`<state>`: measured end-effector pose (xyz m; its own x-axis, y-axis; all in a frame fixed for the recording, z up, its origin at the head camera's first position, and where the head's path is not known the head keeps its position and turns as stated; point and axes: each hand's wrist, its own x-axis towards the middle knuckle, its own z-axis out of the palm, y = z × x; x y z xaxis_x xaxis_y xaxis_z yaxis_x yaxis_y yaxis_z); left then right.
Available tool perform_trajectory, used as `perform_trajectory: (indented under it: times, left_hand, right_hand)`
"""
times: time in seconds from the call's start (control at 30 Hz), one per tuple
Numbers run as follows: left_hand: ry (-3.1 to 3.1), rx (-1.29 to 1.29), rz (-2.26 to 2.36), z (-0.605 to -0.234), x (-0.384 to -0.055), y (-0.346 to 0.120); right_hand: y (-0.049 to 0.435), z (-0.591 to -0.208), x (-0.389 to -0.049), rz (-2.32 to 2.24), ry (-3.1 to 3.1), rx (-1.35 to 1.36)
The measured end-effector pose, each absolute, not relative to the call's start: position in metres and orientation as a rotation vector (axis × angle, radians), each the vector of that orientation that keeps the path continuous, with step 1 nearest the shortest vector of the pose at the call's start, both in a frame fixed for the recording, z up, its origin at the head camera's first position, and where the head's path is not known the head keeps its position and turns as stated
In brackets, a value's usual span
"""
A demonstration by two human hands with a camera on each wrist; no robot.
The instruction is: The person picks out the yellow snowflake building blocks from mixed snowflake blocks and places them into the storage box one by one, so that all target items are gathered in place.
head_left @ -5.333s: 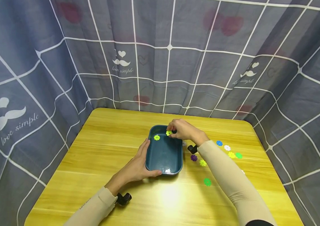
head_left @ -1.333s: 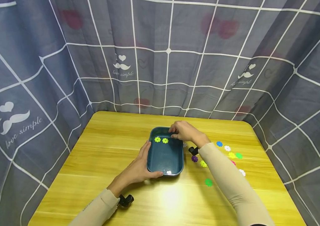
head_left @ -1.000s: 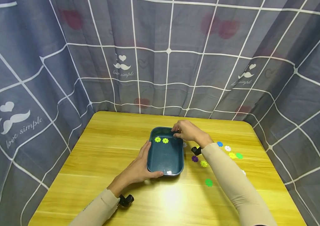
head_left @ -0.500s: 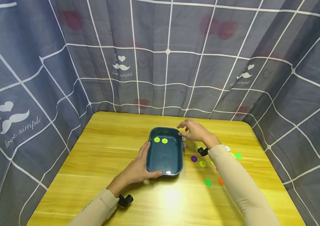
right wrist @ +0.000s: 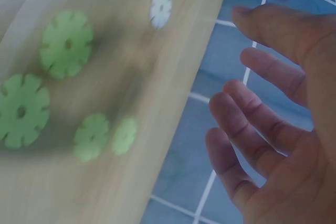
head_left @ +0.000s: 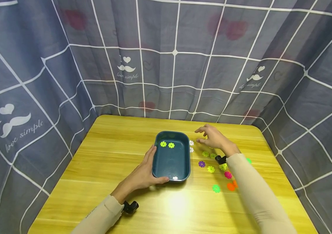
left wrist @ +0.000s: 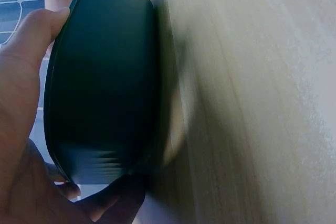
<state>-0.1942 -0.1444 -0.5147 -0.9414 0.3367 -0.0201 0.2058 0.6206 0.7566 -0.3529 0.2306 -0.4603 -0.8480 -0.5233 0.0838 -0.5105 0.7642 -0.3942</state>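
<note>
A dark teal rectangular plastic bin (head_left: 171,164) stands mid-table. My left hand (head_left: 144,169) grips its near left corner, thumb on the front rim and fingers along the left wall; in the left wrist view the thumb (left wrist: 39,32) lies over the rim. Inside the bin, two yellow-green notched plastic discs (head_left: 171,145) lie side by side near the far end. My right hand (head_left: 214,137) hovers right of the bin with its fingers relaxed and apart, holding nothing. In the right wrist view, several green-looking notched discs (right wrist: 66,43) lie on the table beside the hand.
Two white discs (head_left: 191,149) lie by the bin's right wall. Around the right forearm are scattered a purple disc (head_left: 202,164), a green disc (head_left: 216,188), a pink disc (head_left: 228,175), orange discs (head_left: 231,186) and several yellow ones. A grey checked curtain (head_left: 157,65) surrounds the table (head_left: 107,139).
The right hand put a second yellow-green disc beside the first in the bin, then drew back rightward over the rim to above the table. The left hand keeps its grip.
</note>
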Motion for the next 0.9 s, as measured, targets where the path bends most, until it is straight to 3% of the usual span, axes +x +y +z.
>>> perform_trajectory:
  times: [0.9]
  left_hand:
    - [2.693, 0.446, 1.205, -0.514, -0.194, -0.143]
  right_hand:
    - [0.279, -0.5, -0.352, -0.741, 2.935, -0.562]
